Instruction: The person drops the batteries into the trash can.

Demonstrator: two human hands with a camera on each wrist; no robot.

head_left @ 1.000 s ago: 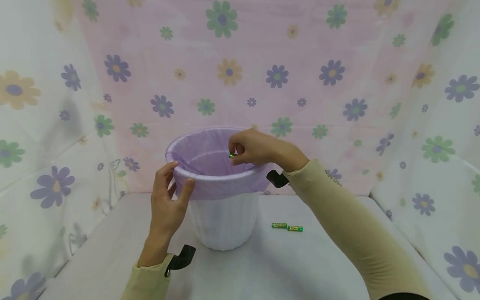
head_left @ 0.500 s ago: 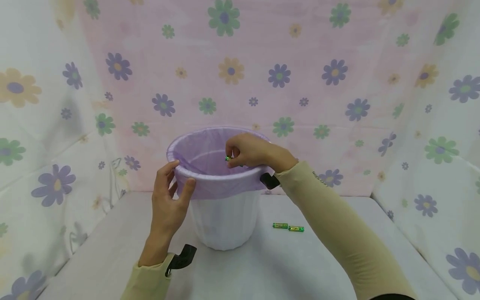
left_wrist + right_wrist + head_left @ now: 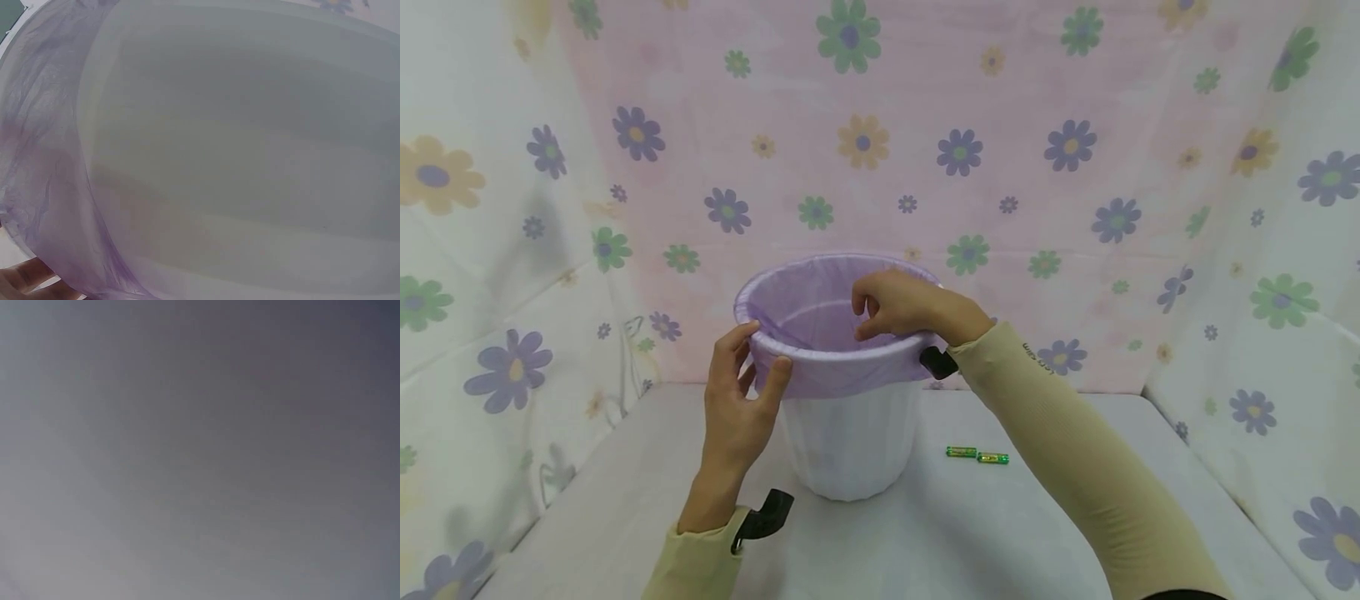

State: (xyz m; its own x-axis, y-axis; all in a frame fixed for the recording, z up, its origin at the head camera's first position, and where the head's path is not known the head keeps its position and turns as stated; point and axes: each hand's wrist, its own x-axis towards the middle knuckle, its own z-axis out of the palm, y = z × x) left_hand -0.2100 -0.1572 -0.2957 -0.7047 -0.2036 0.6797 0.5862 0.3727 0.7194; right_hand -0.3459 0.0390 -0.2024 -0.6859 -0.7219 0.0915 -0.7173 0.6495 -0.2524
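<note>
A white bin [image 3: 850, 450] stands upright, with a purple bin liner [image 3: 842, 375] folded over its rim. My left hand [image 3: 737, 425] grips the bin's near left rim through the liner, thumb on the outside. In the left wrist view, the liner [image 3: 44, 150] hangs over the bin's pale wall [image 3: 237, 156]. Over the mouth of the bin is my right hand [image 3: 898, 304], fingers bent, with a gap between thumb and forefinger and nothing seen between them. To the bin's right, two green batteries, a left one [image 3: 961, 452] and a right one [image 3: 993, 458], lie end to end. The right wrist view is only a grey blur.
A white cloth covers the table [image 3: 1000, 533]. Flower-printed curtains [image 3: 775, 92] close it in at the back and on both sides.
My right hand lowered slightly and moved left over the bin, then let go of a green battery, which is out of sight now. The left hand stays on the rim.
</note>
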